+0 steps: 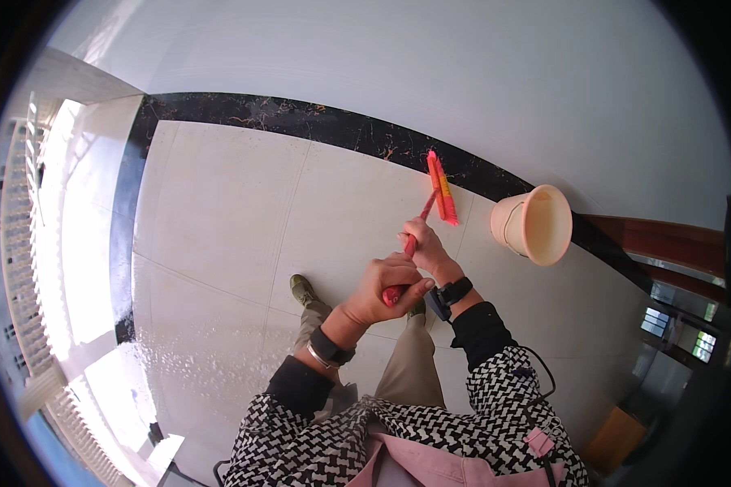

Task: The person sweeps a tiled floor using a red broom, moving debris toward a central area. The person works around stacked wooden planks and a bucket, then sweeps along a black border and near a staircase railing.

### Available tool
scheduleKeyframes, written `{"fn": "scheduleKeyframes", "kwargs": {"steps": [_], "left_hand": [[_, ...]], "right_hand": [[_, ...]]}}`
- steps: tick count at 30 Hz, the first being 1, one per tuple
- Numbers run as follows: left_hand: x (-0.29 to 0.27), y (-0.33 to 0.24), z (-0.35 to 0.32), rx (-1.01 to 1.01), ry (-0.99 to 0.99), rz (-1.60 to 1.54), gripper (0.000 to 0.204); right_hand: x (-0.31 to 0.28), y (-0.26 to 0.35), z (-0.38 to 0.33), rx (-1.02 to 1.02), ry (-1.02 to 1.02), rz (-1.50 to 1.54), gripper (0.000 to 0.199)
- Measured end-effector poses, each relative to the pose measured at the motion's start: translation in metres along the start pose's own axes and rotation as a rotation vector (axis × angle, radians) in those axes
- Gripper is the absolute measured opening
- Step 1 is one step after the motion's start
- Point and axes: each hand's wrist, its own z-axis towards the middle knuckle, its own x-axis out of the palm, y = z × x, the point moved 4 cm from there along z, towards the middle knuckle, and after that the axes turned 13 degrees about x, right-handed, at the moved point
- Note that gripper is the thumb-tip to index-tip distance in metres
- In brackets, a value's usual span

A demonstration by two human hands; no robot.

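A broom with a bright red-pink head [442, 188] and a red handle is in both my hands. My left hand [379, 288] wraps round the top end of the handle, near my body. Farther down the handle, my right hand [427, 247] is closed round it. The broom head points away from me, at the black border strip [365, 134] along the wall's foot; its bristles lie over the strip and the pale floor tiles [219, 195]. To the right of the broom stands a cream bucket [512, 223] with a thin wire handle.
A pale wall [430, 65] rises beyond the black strip. Wet, foamy drops [195, 357] cover tiles at the left. Farther left is a sunlit balustrade [28, 268]. A reddish-brown door sill [658, 239] and a wooden box-like piece [615, 438] are at the right.
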Motion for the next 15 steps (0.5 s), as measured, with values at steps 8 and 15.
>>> {"fn": "scheduleKeyframes", "kwargs": {"steps": [8,15], "left_hand": [[-0.310,-0.100,-0.086,-0.337,0.044,0.710,0.020],[-0.319,-0.181,-0.075,-0.122,0.123,0.615,0.019]], "right_hand": [[0.340,0.372,0.039,0.116,1.049,1.268,0.019],[0.287,0.436,-0.013,-0.258,0.823,0.823,0.012]]}}
